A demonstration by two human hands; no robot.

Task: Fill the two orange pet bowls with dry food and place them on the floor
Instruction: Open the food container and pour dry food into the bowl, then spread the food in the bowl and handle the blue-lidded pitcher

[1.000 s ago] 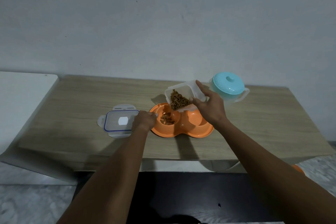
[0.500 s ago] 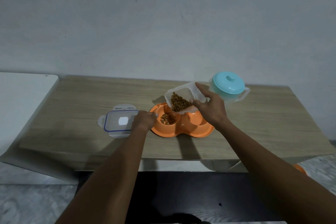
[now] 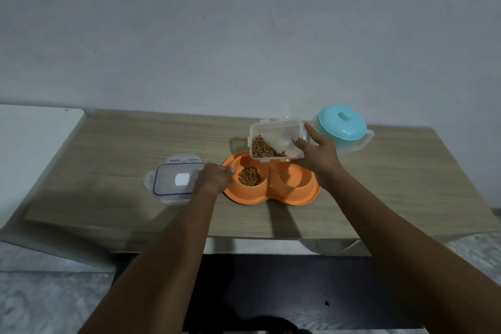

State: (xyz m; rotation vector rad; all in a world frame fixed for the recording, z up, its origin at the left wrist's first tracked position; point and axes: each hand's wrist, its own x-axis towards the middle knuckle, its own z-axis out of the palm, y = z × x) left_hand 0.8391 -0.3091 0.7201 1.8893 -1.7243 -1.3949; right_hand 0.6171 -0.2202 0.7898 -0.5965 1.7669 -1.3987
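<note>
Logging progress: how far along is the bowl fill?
Done: left bowl holds kibble; lid is off on the table. In hand: right hand holds the tilted food container above the bowls; left hand steadies the orange rim. Left: right bowl looks empty; nothing is on the floor yet.

Wood table [image 3: 108, 149]; grey wall [image 3: 244, 35]; marble floor [image 3: 40, 301]

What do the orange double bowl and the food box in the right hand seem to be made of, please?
Orange double bowl: likely moulded plastic, smooth with a soft sheen and rounded rim. Food box: clear plastic, since the kibble shows through its wall.
</note>
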